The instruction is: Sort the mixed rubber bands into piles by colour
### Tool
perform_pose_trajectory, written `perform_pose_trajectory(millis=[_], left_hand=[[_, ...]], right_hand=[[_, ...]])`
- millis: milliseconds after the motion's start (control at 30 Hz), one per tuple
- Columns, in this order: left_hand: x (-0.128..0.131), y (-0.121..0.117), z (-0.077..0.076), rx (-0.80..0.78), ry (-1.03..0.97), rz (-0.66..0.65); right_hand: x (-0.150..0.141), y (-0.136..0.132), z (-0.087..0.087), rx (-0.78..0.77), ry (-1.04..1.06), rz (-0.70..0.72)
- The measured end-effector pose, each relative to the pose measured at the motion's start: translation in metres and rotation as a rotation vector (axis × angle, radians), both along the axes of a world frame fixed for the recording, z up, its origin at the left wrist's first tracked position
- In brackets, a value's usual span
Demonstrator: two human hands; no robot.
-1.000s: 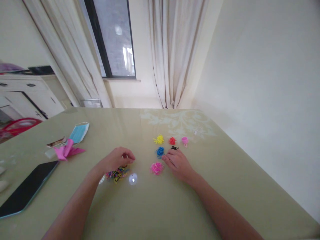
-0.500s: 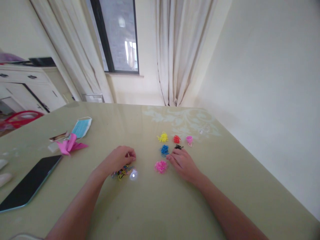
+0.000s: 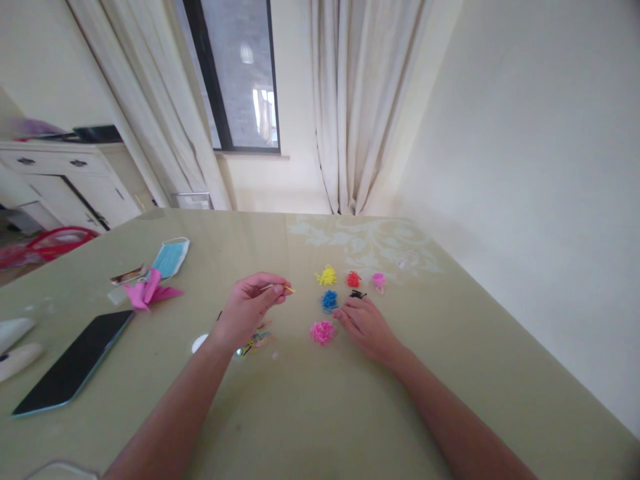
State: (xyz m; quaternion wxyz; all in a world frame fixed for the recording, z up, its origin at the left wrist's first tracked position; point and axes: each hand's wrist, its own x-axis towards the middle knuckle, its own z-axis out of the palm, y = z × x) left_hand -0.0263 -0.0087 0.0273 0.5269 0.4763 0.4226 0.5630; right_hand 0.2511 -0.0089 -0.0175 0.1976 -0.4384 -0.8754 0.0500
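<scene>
My left hand [image 3: 253, 307] pinches a yellow rubber band [image 3: 290, 289] between thumb and fingertips, raised above the table. Below it lies a pile of mixed-colour rubber bands [image 3: 257, 340], partly hidden by the hand and wrist. My right hand [image 3: 367, 327] rests on the table with fingers curled together; whatever may be in them is hidden. Near its fingertips are a blue pile of bands [image 3: 329, 301] and black bands [image 3: 357, 294]. A pink pile [image 3: 323, 333] sits to its left. Farther back are a yellow pile [image 3: 327, 275] and a red pile [image 3: 353, 279].
A small pink cup-like item [image 3: 379, 281] stands right of the red pile. At left are a black-screened phone [image 3: 75, 360], a pink folded-paper shape [image 3: 150, 292] and a blue face mask [image 3: 171, 258]. White objects [image 3: 17, 347] lie at the left edge. A wall [image 3: 540, 167] borders the right.
My left hand has lifted from the mixed pile and moved up and right, now showing a yellow rubber band in its pinch. My right hand has stayed beside the blue and black bands.
</scene>
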Motion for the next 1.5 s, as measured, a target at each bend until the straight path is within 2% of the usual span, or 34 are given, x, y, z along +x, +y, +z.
perform_pose_trajectory(millis=[167, 300, 467, 600, 733, 867, 1000, 1133, 1200, 1300, 1400, 1500], left_hand=[[0.018, -0.011, 0.014, -0.038, -0.073, -0.052], [0.023, -0.014, 0.017, 0.023, -0.077, -0.096], [0.030, 0.005, 0.012, 0.087, 0.098, -0.083], [0.049, 0.044, -0.001, 0.078, 0.285, -0.020], [0.076, 0.083, -0.026, 0.051, 0.418, 0.020], [0.090, 0.103, -0.045, 0.048, 0.509, 0.069], [0.071, 0.104, -0.042, 0.085, 0.609, 0.110], [0.025, 0.083, -0.029, 0.109, 0.724, 0.094], [0.001, 0.064, -0.025, 0.121, 0.860, -0.005], [-0.027, 0.035, -0.025, 0.038, 1.044, -0.108], [-0.040, 0.014, -0.027, 0.004, 1.092, -0.183], [-0.040, 0.008, -0.027, 0.025, 1.177, -0.193]], right_hand=[[-0.001, 0.001, 0.001, 0.016, 0.008, -0.003], [-0.001, 0.000, 0.000, 0.030, 0.003, -0.004], [-0.003, 0.000, 0.001, 0.034, -0.003, -0.002], [-0.006, 0.001, 0.002, 0.042, -0.017, -0.010], [-0.006, 0.001, 0.002, 0.035, -0.023, -0.016], [-0.006, 0.000, 0.001, 0.036, -0.026, -0.010], [-0.005, -0.001, 0.000, 0.049, -0.004, -0.012], [-0.004, -0.002, 0.002, 0.050, -0.014, -0.001], [-0.004, -0.002, 0.003, 0.046, -0.019, 0.003], [-0.004, -0.003, 0.002, 0.041, -0.024, 0.009], [-0.005, -0.004, 0.002, 0.037, -0.039, 0.016], [-0.005, -0.006, 0.002, 0.032, -0.045, 0.022]])
